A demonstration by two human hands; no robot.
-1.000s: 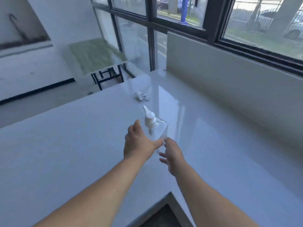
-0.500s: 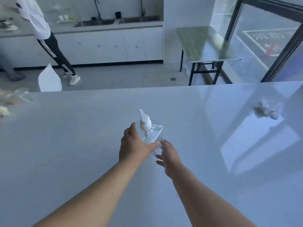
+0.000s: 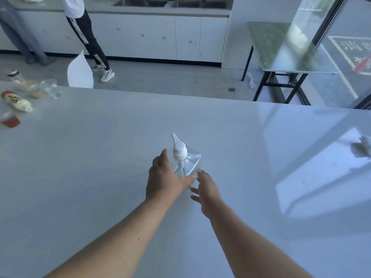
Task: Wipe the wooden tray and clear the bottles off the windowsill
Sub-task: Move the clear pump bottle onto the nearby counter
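Note:
A clear square bottle with a white pump top [image 3: 183, 159] is held over the middle of the white counter [image 3: 100, 157]. My left hand [image 3: 164, 177] grips its left side, thumb up beside the pump. My right hand [image 3: 206, 187] is at the bottle's lower right corner with fingers spread, touching or just off it. Several other bottles [image 3: 18, 99] lie on the counter at the far left. No wooden tray or windowsill is in view.
A crumpled white cloth [image 3: 363, 148] lies at the counter's right edge. Beyond the counter are a white chair back [image 3: 80, 72], two standing people [image 3: 88, 37], white cabinets with a sink, and a steel table [image 3: 285, 47] by the glass wall.
My view has swung left from the window toward the room. Both hands have carried the pump bottle along, and the bottles at the far left have come into view.

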